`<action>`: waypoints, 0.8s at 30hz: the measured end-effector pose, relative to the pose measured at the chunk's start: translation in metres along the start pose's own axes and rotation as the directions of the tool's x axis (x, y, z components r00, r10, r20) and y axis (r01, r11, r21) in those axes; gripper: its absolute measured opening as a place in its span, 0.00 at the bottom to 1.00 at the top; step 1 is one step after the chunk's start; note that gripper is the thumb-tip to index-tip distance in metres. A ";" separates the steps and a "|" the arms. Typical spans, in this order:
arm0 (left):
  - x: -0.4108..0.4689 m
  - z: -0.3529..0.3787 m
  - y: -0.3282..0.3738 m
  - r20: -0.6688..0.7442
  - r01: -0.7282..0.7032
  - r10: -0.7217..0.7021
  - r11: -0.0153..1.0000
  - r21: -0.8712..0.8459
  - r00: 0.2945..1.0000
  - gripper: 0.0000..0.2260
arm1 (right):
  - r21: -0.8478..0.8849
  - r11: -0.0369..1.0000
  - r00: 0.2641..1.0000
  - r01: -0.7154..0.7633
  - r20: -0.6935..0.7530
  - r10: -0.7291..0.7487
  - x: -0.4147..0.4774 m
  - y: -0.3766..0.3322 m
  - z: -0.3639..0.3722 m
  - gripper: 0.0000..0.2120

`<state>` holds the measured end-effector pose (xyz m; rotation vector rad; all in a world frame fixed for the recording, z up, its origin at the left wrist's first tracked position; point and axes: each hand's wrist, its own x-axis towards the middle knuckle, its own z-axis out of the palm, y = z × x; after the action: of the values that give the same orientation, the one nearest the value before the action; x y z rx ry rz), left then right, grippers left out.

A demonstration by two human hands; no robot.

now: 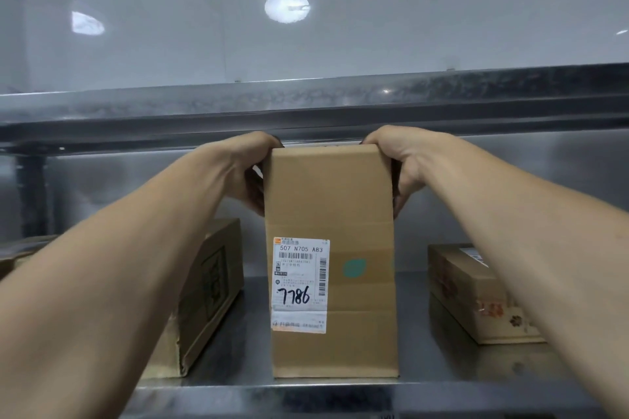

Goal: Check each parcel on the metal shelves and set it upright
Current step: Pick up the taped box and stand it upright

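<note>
A tall brown cardboard parcel stands upright on the metal shelf, its white label marked 7786 facing me. My left hand grips its upper left corner, fingers curled over the top edge. My right hand grips the upper right corner in the same way. The fingertips of both hands are hidden behind the parcel.
A brown box lies on the shelf left of the parcel, partly behind my left forearm. A flatter printed box lies to the right. The upper shelf's metal beam runs just above the parcel's top.
</note>
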<state>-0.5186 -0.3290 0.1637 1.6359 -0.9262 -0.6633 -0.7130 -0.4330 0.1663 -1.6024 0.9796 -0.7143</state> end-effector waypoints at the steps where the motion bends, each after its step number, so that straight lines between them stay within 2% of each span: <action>1: 0.000 0.000 0.000 -0.004 -0.005 0.005 1.000 0.010 1.000 0.08 | -0.012 1.000 1.000 0.004 0.002 -0.004 0.001 0.000 0.001 0.08; 6: -0.001 0.002 -0.001 -0.024 -0.019 0.019 1.000 0.002 1.000 0.06 | -0.045 0.999 1.000 0.016 -0.008 -0.016 -0.001 -0.002 0.004 0.09; 11: -0.007 0.000 -0.004 -0.018 -0.058 0.058 0.998 0.003 0.998 0.09 | -0.014 0.997 0.997 0.071 -0.011 -0.071 -0.013 0.002 0.003 0.09; 14: -0.013 0.001 -0.007 0.008 -0.109 0.109 0.994 -0.004 0.994 0.11 | -0.004 0.995 0.994 0.102 -0.033 -0.102 -0.018 0.009 -0.004 0.12; 18: -0.013 0.007 -0.029 0.041 -0.149 0.155 0.982 -0.115 0.987 0.10 | 0.027 0.986 0.985 0.167 -0.047 -0.165 -0.017 0.034 -0.007 0.10; 21: -0.008 0.016 -0.056 -0.004 -0.212 0.216 0.956 -0.202 0.976 0.14 | 0.110 0.961 0.968 0.252 -0.044 -0.248 -0.015 0.063 -0.004 0.08; 24: -0.001 0.017 -0.080 -0.019 -0.271 0.276 0.926 -0.264 0.961 0.20 | 0.136 0.937 0.947 0.322 -0.044 -0.319 -0.015 0.084 -0.002 0.15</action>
<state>-0.5143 -0.3292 0.0824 1.2373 -1.0105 -0.5815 -0.7414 -0.4276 0.0856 -1.6479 0.6701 -1.0035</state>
